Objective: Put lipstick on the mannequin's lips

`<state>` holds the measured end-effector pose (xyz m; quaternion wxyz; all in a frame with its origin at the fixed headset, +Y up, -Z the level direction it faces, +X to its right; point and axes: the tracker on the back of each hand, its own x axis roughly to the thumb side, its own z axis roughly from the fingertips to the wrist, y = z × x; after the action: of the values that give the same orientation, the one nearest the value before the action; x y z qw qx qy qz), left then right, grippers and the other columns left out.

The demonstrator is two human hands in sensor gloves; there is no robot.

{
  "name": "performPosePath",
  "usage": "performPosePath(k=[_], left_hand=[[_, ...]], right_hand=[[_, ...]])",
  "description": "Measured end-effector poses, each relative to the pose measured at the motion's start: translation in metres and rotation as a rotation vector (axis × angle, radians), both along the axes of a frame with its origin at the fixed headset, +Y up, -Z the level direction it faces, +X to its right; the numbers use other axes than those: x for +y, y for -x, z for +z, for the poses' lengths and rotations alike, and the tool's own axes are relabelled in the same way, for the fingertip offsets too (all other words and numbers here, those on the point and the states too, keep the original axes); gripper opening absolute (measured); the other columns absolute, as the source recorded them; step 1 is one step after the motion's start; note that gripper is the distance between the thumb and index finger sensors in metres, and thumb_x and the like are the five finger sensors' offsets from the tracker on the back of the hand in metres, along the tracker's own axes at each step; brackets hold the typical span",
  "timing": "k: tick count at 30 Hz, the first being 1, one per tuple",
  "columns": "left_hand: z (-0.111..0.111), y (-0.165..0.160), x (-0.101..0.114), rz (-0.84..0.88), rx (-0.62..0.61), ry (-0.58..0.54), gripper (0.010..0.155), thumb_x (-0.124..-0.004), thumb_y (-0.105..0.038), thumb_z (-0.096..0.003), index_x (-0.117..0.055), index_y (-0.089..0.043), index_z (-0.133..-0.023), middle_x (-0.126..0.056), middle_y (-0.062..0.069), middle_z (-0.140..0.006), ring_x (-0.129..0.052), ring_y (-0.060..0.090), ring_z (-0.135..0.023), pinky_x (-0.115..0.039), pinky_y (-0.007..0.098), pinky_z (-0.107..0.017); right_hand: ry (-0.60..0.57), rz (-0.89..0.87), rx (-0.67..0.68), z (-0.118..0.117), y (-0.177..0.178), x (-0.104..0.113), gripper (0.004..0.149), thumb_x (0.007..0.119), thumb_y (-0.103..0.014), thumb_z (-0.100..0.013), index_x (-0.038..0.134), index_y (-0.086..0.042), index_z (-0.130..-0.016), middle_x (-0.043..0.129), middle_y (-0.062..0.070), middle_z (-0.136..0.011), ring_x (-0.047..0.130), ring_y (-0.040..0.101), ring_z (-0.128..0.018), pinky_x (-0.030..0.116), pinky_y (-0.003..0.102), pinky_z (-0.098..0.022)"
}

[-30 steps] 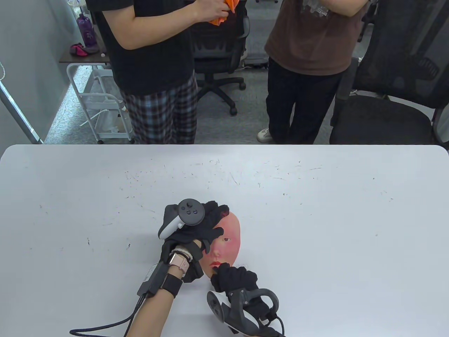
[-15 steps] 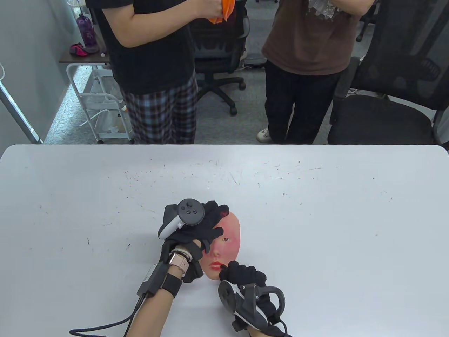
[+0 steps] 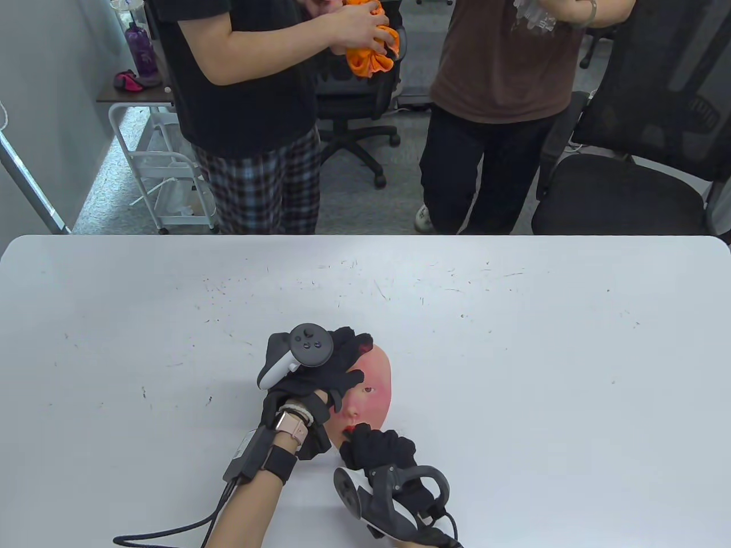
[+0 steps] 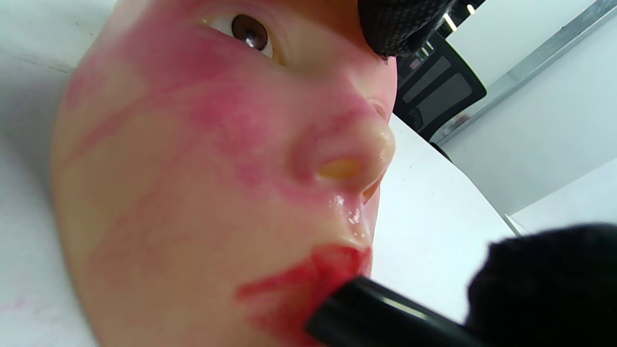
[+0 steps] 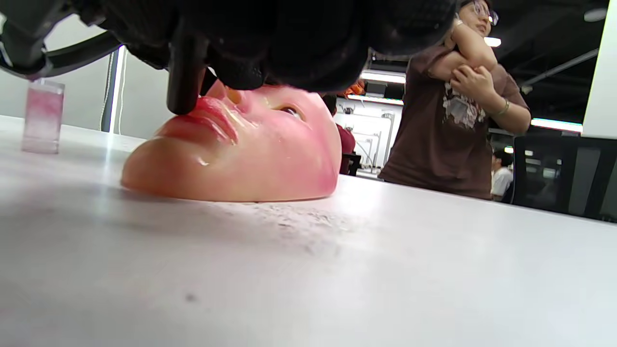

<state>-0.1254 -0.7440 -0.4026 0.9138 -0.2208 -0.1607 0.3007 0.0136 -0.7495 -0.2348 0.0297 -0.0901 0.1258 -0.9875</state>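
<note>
Right hand: I see my right hand (image 3: 377, 448) curled tight around the lipstick (image 5: 182, 72), a black tube gripped in the gloved fingers (image 5: 289, 43); the fist sits just at the chin end of the mannequin face (image 3: 368, 394).
Lipstick: from the left wrist view its black end (image 4: 356, 313) presses on the red lips (image 4: 308, 279); from the right wrist view the tube stands nearly upright with its lower end on the mouth.
Left hand: my left hand (image 3: 325, 371) lies spread over the left side and forehead of the face, fingers (image 3: 348, 379) splayed across it and reaching toward the eye; it rests on the face and grips nothing that I can make out.
Mannequin face: it lies face up on the desk (image 3: 514, 342), close to the near edge and about midway along it, forehead pointing to the far edge, chin toward me. Cheeks and forehead are smeared pink.
Face relative to hands: it sits between them, left hand covering its upper left part, right hand touching it at the mouth through the lipstick.
Lips: red colour covers the visible part of the mouth, with smudges around the corner.
Small clear container: a pink-tinted one (image 5: 42, 117) stands upright on the desk beyond the chin in the right wrist view, apart from the face.
Bystanders: two people stand past the far edge; one (image 3: 251, 85) holds an orange cloth (image 3: 371, 54).
</note>
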Motion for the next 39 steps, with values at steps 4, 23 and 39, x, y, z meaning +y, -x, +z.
performPosePath(k=[4, 23, 39], left_hand=[[0.0, 0.0, 0.0, 0.0, 0.0, 0.0, 0.07, -0.071, -0.044, -0.0541, -0.035, -0.052, -0.114, -0.014, -0.011, -0.123, -0.009, 0.023, -0.113, -0.018, 0.05, -0.084], [0.0, 0.0, 0.0, -0.001, 0.001, 0.002, 0.07, -0.07, -0.044, -0.0544, -0.034, -0.053, -0.114, -0.013, -0.012, -0.123, -0.008, 0.023, -0.113, -0.017, 0.05, -0.084], [0.0, 0.0, -0.001, 0.0, -0.003, 0.006, 0.07, -0.07, -0.044, -0.0544, -0.034, -0.053, -0.114, -0.013, -0.012, -0.123, -0.008, 0.022, -0.113, -0.017, 0.05, -0.084]], right_hand=[[0.032, -0.065, -0.046, -0.003, -0.011, 0.0, 0.051, 0.074, -0.052, -0.042, 0.091, -0.015, -0.073, 0.092, -0.007, -0.031, 0.094, 0.016, -0.028, 0.082, 0.039, -0.028], [0.16, -0.201, -0.091, -0.011, -0.03, -0.007, 0.051, 0.074, -0.052, -0.042, 0.091, -0.015, -0.074, 0.092, -0.007, -0.032, 0.094, 0.016, -0.029, 0.081, 0.039, -0.029], [0.106, -0.193, -0.009, -0.005, -0.023, -0.005, 0.051, 0.074, -0.052, -0.042, 0.091, -0.015, -0.074, 0.092, -0.007, -0.031, 0.094, 0.016, -0.029, 0.081, 0.039, -0.029]])
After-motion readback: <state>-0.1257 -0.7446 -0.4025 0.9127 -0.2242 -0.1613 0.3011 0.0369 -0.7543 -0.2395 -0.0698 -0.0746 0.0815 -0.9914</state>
